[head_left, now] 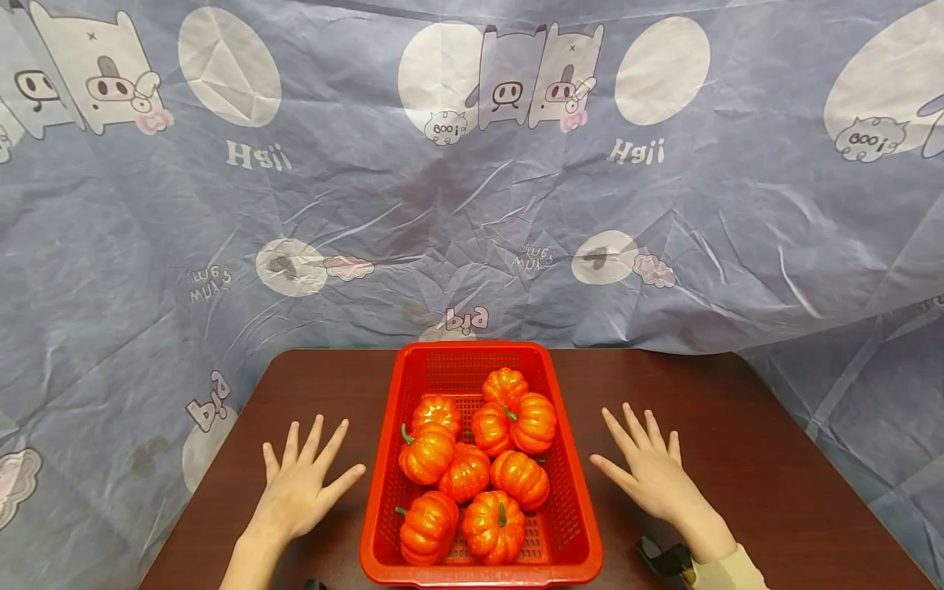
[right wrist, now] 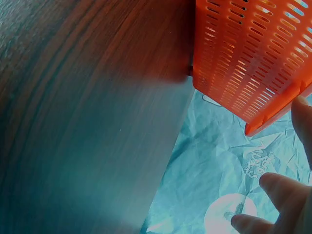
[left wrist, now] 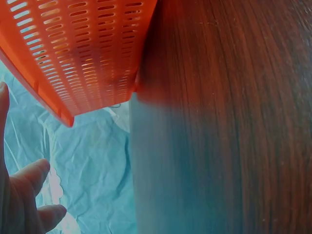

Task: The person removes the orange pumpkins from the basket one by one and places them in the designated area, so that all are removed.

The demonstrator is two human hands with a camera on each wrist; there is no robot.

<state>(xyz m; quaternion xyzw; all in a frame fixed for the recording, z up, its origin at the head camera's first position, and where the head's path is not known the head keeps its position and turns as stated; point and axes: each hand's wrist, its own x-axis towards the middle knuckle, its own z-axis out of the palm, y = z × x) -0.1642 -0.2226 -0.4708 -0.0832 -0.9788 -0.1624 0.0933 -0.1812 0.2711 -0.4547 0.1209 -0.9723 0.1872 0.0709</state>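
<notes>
A red plastic basket (head_left: 374,524) with slotted walls stands on the table between the two hands. Several shiny orange toy pumpkins (head_left: 494,527) lie in it, some with green stems. To the basket's left, the left hand (head_left: 298,490) is spread with straight fingers and holds nothing. On the other side the right hand (head_left: 652,477) is likewise spread, its fingers apart and holding nothing. Both hands are apart from the basket in the head view. The wrist views show the basket's outer walls (left wrist: 92,58) and some fingertips (right wrist: 275,187).
The dark brown wooden table (head_left: 737,459) extends on both sides of the basket. Behind it hangs a wrinkled grey-blue cloth (head_left: 442,205) with cartoon pigs and lettering. A black device (head_left: 662,560) sits by the right wrist, beside a light sleeve (head_left: 730,571).
</notes>
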